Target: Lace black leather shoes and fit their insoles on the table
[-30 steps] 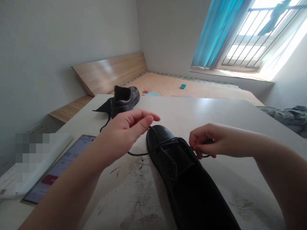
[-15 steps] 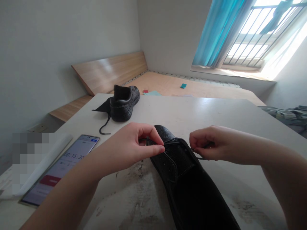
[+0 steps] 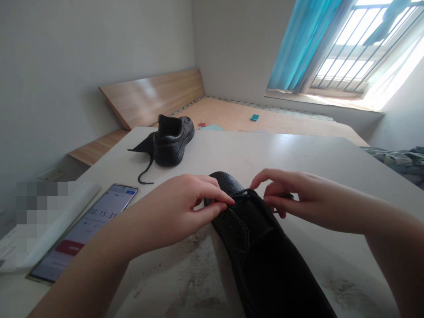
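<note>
Left hand and right hand grip lace

The left pinches it over the black shoe; the right curls round it, one finger against the shoe, which lies on the white table's near side. A second shoe stands at the table's far left, a phone along its left edge.

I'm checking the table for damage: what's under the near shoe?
The near shoe rests on the white table, with dark marks showing alongside; whatever lies directly beneath is hidden.
</note>
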Tool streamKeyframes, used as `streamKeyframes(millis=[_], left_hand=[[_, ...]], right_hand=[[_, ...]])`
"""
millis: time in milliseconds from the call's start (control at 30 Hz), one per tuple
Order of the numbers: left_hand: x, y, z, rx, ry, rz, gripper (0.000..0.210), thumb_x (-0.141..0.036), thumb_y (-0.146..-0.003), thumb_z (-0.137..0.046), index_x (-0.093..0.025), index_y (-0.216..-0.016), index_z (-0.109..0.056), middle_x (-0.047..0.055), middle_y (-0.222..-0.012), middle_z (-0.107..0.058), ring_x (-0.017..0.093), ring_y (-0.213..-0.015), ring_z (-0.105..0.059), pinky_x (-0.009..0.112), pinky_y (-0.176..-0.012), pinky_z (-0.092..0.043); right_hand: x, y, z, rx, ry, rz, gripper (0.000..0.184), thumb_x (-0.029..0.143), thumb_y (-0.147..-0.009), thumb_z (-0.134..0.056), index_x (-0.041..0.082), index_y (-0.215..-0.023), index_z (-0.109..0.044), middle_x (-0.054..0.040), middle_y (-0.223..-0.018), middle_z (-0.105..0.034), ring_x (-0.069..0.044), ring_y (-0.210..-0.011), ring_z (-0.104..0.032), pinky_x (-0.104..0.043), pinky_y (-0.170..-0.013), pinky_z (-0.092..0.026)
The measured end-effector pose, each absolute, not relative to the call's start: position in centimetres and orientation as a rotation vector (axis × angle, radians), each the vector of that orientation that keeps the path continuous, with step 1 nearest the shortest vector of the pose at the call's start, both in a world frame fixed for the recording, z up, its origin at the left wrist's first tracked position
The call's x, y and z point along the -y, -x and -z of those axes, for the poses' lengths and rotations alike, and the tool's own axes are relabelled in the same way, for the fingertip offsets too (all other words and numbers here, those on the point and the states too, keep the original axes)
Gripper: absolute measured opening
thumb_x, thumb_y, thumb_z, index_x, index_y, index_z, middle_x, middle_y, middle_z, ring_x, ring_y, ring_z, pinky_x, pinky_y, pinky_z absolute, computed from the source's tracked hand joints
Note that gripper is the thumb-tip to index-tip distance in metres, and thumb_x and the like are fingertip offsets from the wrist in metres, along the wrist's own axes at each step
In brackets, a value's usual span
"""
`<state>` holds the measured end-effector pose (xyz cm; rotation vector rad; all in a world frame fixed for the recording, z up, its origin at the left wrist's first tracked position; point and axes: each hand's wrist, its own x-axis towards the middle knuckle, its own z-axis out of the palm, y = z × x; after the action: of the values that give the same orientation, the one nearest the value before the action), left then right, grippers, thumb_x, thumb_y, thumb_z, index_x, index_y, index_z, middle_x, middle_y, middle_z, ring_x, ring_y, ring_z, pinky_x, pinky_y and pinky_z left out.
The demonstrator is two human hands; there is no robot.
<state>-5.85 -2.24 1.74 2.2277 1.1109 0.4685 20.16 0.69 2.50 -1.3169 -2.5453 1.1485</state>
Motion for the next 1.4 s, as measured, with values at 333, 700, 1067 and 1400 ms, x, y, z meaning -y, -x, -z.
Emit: streamKeyframes(millis=[333,700,1067,1400], left_hand=[[2.6,5.4,-1.9,-1.268,-2.17,-0.491,0.015,-0.028,-0.091,-0.052,-0.028,-0.087,-0.066,-0.008,-0.065,-0.06,0.009,-0.055,-0.052,0.022,-0.049,-0.034],[2.6,7.1,-2.5,-1.311,-2.168,-0.377,0.016,-0.034,-0.085,-0.06,-0.024,-0.074,-0.065,-0.005,-0.064,-0.063,0.011,-0.056,-0.054,0.021,-0.049,-0.037],[3.0,6.2,-2.7,-1.319,-2.142,-0.26,0.016,-0.03,-0.08,-0.061,-0.022,-0.067,-0.068,-0.004,-0.057,-0.063,0.011,-0.052,-0.053,0.022,-0.047,-0.034],[2.2,5.9,-1.7,-1.471,-2.274,-0.314,0.025,-0.045,-0.086,-0.057,-0.023,-0.075,-0.063,-0.002,-0.062,-0.064,0.014,-0.052,-0.054,0.025,-0.048,-0.033]], right_hand=[[0.5,-19.3,-2.7,2.576,1.364,-1.073,0.03,0.049,-0.096,-0.044,0.029,-0.115,-0.055,0.0012,-0.076,-0.062,-0.015,-0.067,-0.055,-0.026,-0.059,-0.041],[1.8,-17.8,-3.2,2.48,1.565,-0.785,0.021,0.026,-0.088,-0.036,0.027,-0.087,-0.057,0.0026,-0.071,-0.06,-0.015,-0.067,-0.055,-0.027,-0.058,-0.038],[1.4,-17.7,-2.6,2.4,1.611,-0.955,0.012,0.026,-0.082,-0.048,0.025,-0.091,-0.056,0.0029,-0.066,-0.056,-0.012,-0.058,-0.044,-0.024,-0.05,-0.034],[0.3,-17.6,-1.4,1.947,1.609,-1.308,0.018,0.019,-0.08,-0.046,0.025,-0.094,-0.056,0.0059,-0.057,-0.042,-0.01,-0.051,-0.039,-0.022,-0.047,-0.031]])
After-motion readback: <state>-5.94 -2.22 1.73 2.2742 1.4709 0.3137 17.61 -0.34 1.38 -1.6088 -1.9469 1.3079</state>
